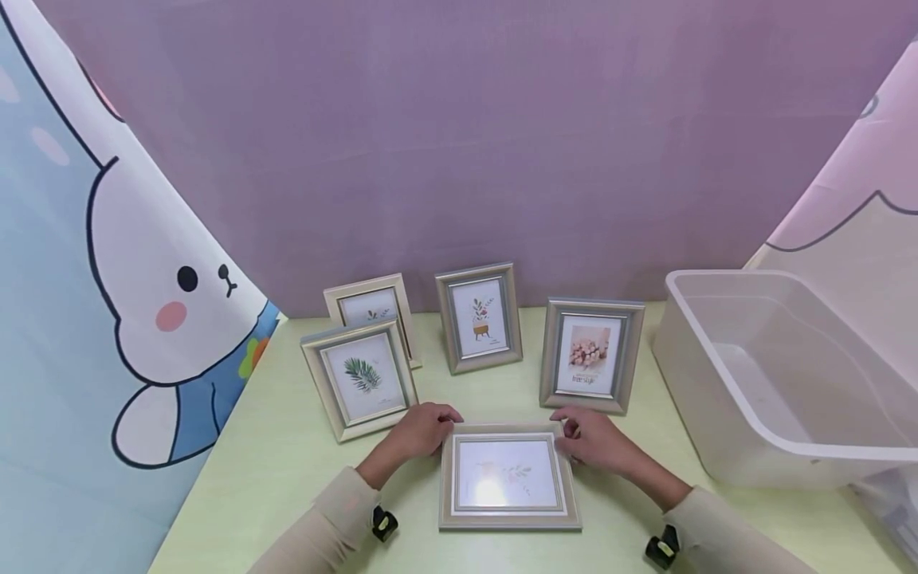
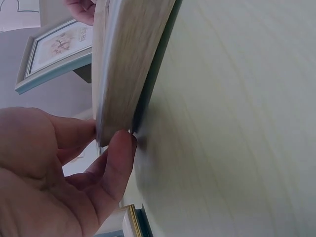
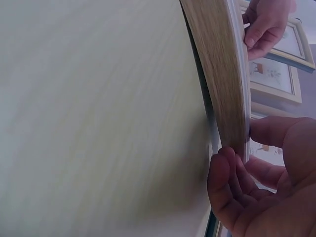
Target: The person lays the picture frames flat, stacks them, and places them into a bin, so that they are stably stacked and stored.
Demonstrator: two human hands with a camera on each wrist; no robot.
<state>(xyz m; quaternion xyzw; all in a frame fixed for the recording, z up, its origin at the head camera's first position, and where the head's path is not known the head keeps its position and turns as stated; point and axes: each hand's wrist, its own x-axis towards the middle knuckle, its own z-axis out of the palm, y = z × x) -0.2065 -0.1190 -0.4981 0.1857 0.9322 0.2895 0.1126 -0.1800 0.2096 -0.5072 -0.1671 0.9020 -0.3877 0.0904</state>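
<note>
A picture frame [image 1: 508, 518] with a light champagne border lies face up near the front of the table, glare on its glass. My left hand [image 1: 423, 430] pinches its far left corner between thumb and fingers. At the far right corner, my right hand [image 1: 591, 438] grips it the same way. In the left wrist view the frame's wooden side [image 2: 131, 64] shows between thumb and fingers, with a thin dark gap over the table. The right wrist view shows its other side edge [image 3: 217, 64], fingertips curled beneath the corner.
Upright frames stand behind: a leaf print [image 1: 362, 379] at left, a partly covered frame [image 1: 373, 307] behind it, a potted-plant print [image 1: 479, 319] in the middle and a pink-flower print [image 1: 591, 355] at right. A white plastic bin [image 1: 688, 399] stands on the right.
</note>
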